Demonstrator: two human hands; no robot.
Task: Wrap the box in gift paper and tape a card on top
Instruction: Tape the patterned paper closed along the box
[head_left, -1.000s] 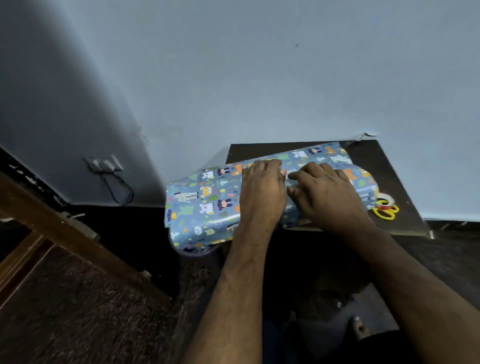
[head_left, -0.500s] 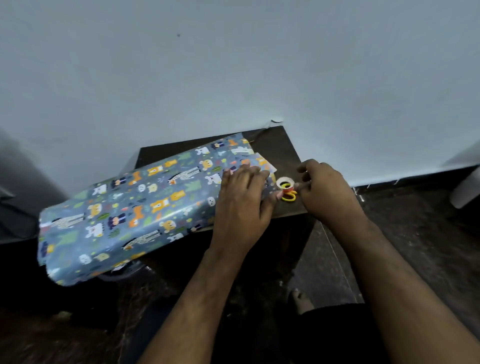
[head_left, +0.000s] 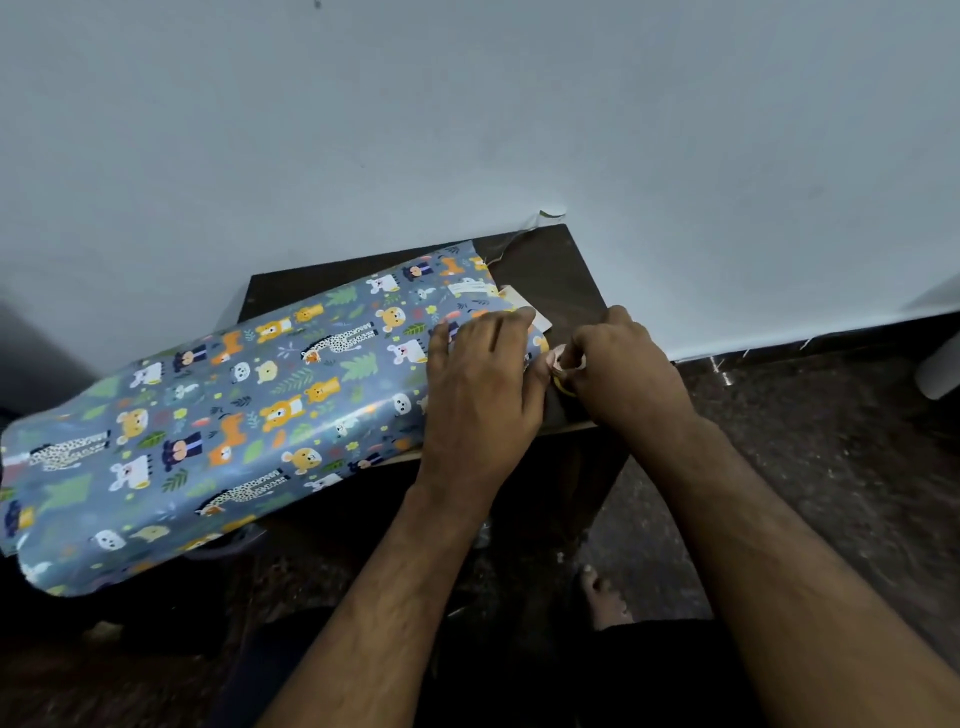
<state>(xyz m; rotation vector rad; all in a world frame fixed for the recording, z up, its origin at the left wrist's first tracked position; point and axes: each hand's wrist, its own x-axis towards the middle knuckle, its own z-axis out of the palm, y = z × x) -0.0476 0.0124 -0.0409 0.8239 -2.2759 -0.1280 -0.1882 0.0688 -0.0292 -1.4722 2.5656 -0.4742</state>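
Blue gift paper (head_left: 234, 415) printed with cartoon animals lies folded over the box, which is hidden beneath it; the paper overhangs the small dark table (head_left: 550, 270) far to the left. My left hand (head_left: 483, 395) lies flat on the paper's right end, fingers straight, pressing it down. Just right of it, my right hand (head_left: 623, 369) curls over a white tape roll (head_left: 561, 361) at the table's right front, fingers closed round it. A pale card corner (head_left: 524, 304) peeks out beyond my left fingertips.
A yellow scissor handle (head_left: 563, 387) shows under my right hand. The table stands against a pale wall (head_left: 467, 130). Dark speckled floor (head_left: 831, 441) spreads to the right, and my bare foot (head_left: 602, 597) rests below the table.
My right hand left the paper, moved right to the tape roll beside the scissors and closed on it. My left hand slid to the paper's right end. The view swung right.
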